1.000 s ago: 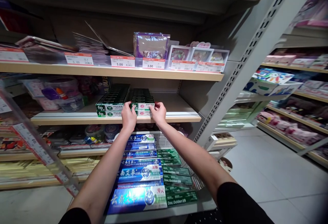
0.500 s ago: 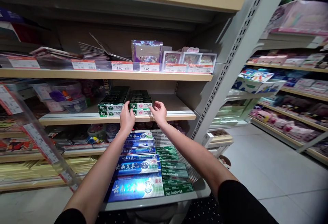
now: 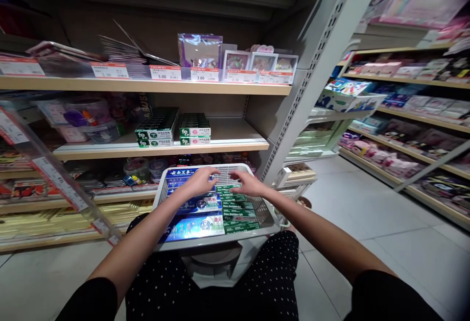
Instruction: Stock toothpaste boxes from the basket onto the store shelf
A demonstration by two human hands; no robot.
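My left hand (image 3: 201,182) hovers over the far part of a light grey basket (image 3: 253,170), its fingers loosely stretched and nothing seen in them. Facing it, my right hand (image 3: 248,184) has its fingers apart above the green toothpaste boxes (image 3: 240,214), perhaps touching the far ones; contact is unclear. To their left lie blue-and-white toothpaste boxes (image 3: 200,227), partly covered by my left hand and forearm. Beyond the basket, two stacked groups of green-and-white toothpaste boxes, the left group (image 3: 156,135) and the right group (image 3: 195,132), stand on the shelf.
The basket rests on a stool (image 3: 213,257) between my knees. The wooden shelf edge (image 3: 235,149) runs just behind it. Plastic tubs (image 3: 97,125) stand left on that shelf, and a slanted price-label strip (image 3: 60,181) juts in at left. Tiled floor (image 3: 367,208) lies at right.
Both hands have come down and back from the right shelf group to above the basket. The view has tilted down, showing more of the basket and my knees. The shelf boxes stay in place.
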